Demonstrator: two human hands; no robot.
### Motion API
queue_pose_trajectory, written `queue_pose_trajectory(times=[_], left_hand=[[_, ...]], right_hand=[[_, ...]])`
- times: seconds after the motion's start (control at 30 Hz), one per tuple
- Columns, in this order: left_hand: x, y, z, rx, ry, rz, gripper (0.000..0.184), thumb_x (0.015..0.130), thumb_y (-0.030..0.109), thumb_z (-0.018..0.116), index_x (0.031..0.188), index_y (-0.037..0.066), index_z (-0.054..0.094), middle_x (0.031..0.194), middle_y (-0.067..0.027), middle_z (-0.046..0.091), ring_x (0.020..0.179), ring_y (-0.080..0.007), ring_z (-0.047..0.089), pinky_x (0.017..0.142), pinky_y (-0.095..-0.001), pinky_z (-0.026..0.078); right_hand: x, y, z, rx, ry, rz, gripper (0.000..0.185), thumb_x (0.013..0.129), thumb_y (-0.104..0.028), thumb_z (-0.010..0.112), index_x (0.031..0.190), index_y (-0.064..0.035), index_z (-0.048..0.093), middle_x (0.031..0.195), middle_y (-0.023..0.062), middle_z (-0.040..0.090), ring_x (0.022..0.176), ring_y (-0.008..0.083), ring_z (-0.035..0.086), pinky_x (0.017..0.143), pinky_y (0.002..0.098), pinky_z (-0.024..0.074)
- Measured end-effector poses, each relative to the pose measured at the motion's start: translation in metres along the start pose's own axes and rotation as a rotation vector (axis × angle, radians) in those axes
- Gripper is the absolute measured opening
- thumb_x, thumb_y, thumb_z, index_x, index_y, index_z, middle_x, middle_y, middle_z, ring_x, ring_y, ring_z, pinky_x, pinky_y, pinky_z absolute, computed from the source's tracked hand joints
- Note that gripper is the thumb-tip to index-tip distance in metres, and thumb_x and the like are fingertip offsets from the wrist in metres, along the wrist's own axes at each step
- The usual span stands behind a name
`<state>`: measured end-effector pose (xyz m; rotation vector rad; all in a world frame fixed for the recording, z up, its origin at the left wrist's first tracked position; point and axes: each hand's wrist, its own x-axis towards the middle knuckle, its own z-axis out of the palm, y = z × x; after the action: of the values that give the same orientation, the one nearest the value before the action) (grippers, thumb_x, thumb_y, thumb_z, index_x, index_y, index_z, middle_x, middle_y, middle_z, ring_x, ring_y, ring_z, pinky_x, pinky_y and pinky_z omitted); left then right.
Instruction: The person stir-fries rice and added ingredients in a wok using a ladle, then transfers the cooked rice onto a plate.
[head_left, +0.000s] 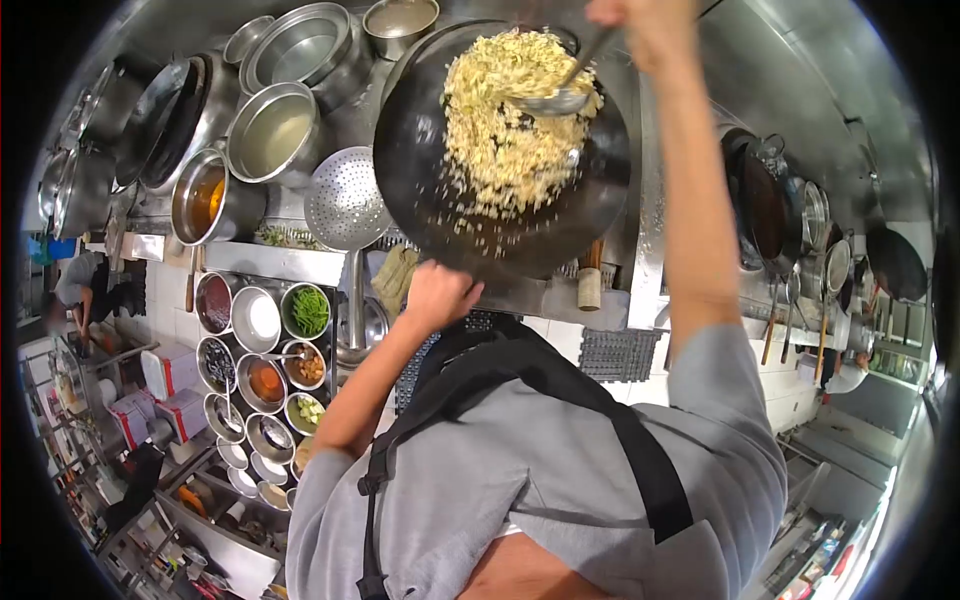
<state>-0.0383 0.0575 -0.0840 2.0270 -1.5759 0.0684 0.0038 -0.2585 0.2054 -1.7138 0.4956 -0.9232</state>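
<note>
A large black wok (410, 150) holds pale yellow fried rice (500, 160), some of it scattered low in the wok. My left hand (442, 296) is closed at the wok's near edge, on what looks like its handle; the grip itself is mostly hidden. High at the right, my right hand (645, 25) is wrapped round the handle of a metal ladle (555, 103). The ladle's bowl rests among the rice in the upper part of the wok.
A perforated strainer (345, 198) lies left of the wok, beside metal pots (272, 132). Nearer, steel bowls of ingredients (310, 312) stand in rows. More pans (768, 205) are at the right. A person (80, 280) bends at far left; another (848, 375) is far right.
</note>
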Motion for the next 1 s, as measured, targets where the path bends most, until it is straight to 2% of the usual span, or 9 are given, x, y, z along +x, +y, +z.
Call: queue_pose_trajectory(times=[0.1, 0.17, 0.23, 0.3, 0.4, 0.53, 0.7, 0.87, 1.0], left_hand=[[0.032, 0.034, -0.058, -0.057, -0.034, -0.009, 0.026, 0.078, 0.028, 0.078, 0.068, 0.010, 0.062, 0.063, -0.0077, 0.063, 0.061, -0.0303, 0.064, 0.060, -0.0417, 0.050], [0.080, 0.026, -0.066, -0.081, 0.021, 0.019, 0.028, 0.077, 0.029, 0.078, 0.067, 0.009, 0.061, 0.062, -0.0077, 0.062, 0.059, -0.0295, 0.064, 0.057, -0.0407, 0.049], [0.099, 0.003, -0.040, -0.059, 0.028, 0.027, 0.030, 0.078, 0.031, 0.077, 0.066, 0.009, 0.061, 0.061, -0.0078, 0.062, 0.060, -0.0295, 0.064, 0.058, -0.0416, 0.049], [0.074, -0.021, 0.007, 0.023, 0.038, 0.048, 0.030, 0.079, 0.032, 0.077, 0.065, 0.009, 0.062, 0.061, -0.0079, 0.062, 0.060, -0.0295, 0.065, 0.059, -0.0423, 0.049], [0.021, -0.009, -0.006, 0.048, -0.152, 0.000, 0.027, 0.080, 0.032, 0.076, 0.070, 0.010, 0.065, 0.073, -0.0110, 0.070, 0.067, -0.0294, 0.067, 0.070, -0.0423, 0.052], [0.022, 0.022, -0.043, -0.044, -0.119, -0.084, 0.030, 0.081, 0.033, 0.075, 0.067, 0.009, 0.062, 0.069, -0.0109, 0.066, 0.068, -0.0306, 0.066, 0.071, -0.0447, 0.050], [0.094, -0.017, 0.007, -0.015, 0.038, 0.019, 0.030, 0.082, 0.032, 0.074, 0.068, 0.009, 0.062, 0.063, -0.0090, 0.062, 0.062, -0.0321, 0.064, 0.068, -0.0464, 0.050], [0.018, -0.010, -0.007, -0.021, -0.022, 0.041, 0.029, 0.078, 0.029, 0.077, 0.065, 0.010, 0.060, 0.063, -0.0118, 0.063, 0.060, -0.0302, 0.065, 0.060, -0.0437, 0.050], [0.072, 0.019, -0.070, -0.007, 0.057, 0.094, 0.037, 0.077, 0.030, 0.079, 0.060, 0.011, 0.053, 0.055, -0.0079, 0.055, 0.055, -0.0277, 0.062, 0.055, -0.0425, 0.047]], right_hand=[[-0.021, -0.027, -0.017, 0.222, -0.123, -0.092, 0.013, 0.096, -0.013, 0.065, 0.089, -0.0025, 0.067, 0.068, 0.0043, 0.064, 0.052, 0.0112, 0.057, 0.046, 0.0273, 0.0440], [-0.045, 0.009, 0.006, -0.233, 0.034, -0.059, 0.025, 0.096, -0.018, 0.064, 0.079, 0.0001, 0.065, 0.072, 0.0071, 0.066, 0.063, 0.0128, 0.061, 0.058, 0.0303, 0.0482], [-0.040, 0.087, 0.054, -0.184, 0.218, -0.661, 0.025, 0.095, -0.021, 0.065, 0.082, 0.0004, 0.068, 0.072, 0.0065, 0.068, 0.068, 0.0147, 0.064, 0.065, 0.0347, 0.0515], [-0.021, 0.145, 0.061, -0.154, 0.044, -0.553, 0.018, 0.095, -0.018, 0.065, 0.086, -0.0025, 0.069, 0.072, 0.0050, 0.068, 0.062, 0.0137, 0.062, 0.059, 0.0319, 0.0489], [-0.004, 0.041, 0.012, -0.072, -0.039, -0.052, 0.007, 0.097, -0.009, 0.064, 0.093, -0.0036, 0.067, 0.064, 0.0023, 0.063, 0.044, 0.0109, 0.054, 0.038, 0.0260, 0.0416], [-0.027, 0.011, -0.038, 0.001, 0.079, -0.204, 0.016, 0.096, -0.016, 0.065, 0.090, -0.0015, 0.069, 0.067, 0.0021, 0.064, 0.048, 0.0103, 0.054, 0.047, 0.0288, 0.0451], [-0.042, 0.135, 0.028, -0.445, 0.146, -0.567, 0.022, 0.095, -0.026, 0.070, 0.090, -0.0047, 0.071, 0.068, 0.0055, 0.066, 0.067, 0.0195, 0.065, 0.064, 0.0389, 0.0519], [0.000, 0.033, -0.030, 0.075, 0.086, -0.178, 0.007, 0.097, -0.008, 0.064, 0.092, -0.0029, 0.065, 0.058, 0.0010, 0.058, 0.040, 0.0100, 0.049, 0.037, 0.0266, 0.0402], [-0.036, 0.030, -0.017, 0.049, 0.187, -0.321, 0.013, 0.096, -0.015, 0.066, 0.089, -0.0044, 0.068, 0.065, 0.0006, 0.062, 0.053, 0.0084, 0.056, 0.048, 0.0256, 0.0431]])
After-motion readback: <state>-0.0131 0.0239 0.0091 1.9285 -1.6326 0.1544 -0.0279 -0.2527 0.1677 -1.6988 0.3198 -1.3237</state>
